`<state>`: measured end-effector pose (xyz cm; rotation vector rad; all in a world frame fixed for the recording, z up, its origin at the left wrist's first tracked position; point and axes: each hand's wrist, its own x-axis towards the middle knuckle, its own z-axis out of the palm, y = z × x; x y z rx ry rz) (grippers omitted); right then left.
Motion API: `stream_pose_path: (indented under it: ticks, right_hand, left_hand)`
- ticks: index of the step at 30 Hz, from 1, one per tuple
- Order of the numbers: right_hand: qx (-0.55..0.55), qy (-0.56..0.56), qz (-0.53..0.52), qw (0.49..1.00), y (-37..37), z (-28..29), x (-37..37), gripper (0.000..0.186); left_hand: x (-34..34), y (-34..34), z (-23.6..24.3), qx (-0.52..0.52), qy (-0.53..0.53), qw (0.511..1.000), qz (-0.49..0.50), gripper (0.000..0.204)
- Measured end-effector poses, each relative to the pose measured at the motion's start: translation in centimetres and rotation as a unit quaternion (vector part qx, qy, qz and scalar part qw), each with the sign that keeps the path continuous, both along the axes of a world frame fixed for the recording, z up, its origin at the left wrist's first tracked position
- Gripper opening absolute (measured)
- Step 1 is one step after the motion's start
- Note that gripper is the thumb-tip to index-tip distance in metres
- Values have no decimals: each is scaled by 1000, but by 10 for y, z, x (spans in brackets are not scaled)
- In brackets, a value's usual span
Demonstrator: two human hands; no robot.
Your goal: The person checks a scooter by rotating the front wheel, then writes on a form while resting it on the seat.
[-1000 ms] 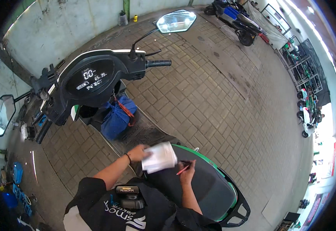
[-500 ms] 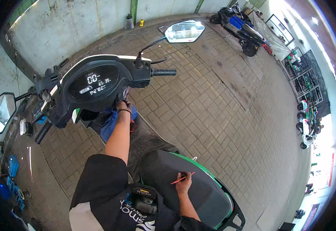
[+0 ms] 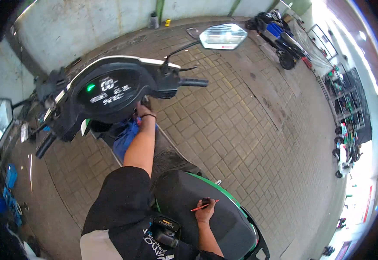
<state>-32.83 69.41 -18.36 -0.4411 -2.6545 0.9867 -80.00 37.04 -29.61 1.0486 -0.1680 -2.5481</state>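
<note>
My left hand [image 3: 144, 109] reaches up under the right side of an electric scooter's dashboard [image 3: 108, 93]. Its fingers look curled in at the edge of the dark cover, which partly hides them; what they grip cannot be made out. A green light glows on the lit display. Over the black scooter seat [image 3: 176, 190] is my right hand [image 3: 205, 212], closed around a thin red pen-like stick [image 3: 199, 208] that pokes out on both sides of the fingers.
The right handlebar grip [image 3: 193, 82] and mirror [image 3: 223, 36] stand beyond my left hand. A blue cloth-like thing [image 3: 126, 141] hangs below the dashboard. Another scooter [image 3: 280, 39] is parked at the far right by the wall. Blue items [image 3: 11, 186] lie at the left.
A green indicator has lit on the display. The scooter's front has shifted slightly right in view. My left hand has turned a little at the dashboard; my right still holds the red stick.
</note>
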Motion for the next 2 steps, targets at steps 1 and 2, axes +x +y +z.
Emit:
stream_pose_path:
  ticks: [1,2]
  right_hand:
    - [-4,12,-16,1000,0,-2,0,38]
    - [-8,24,-31,999,0,-4,-1,39]
  left_hand:
    - [8,4,1,54,112,992,-23,51]
    - [21,-10,3,54,111,992,-7,51]
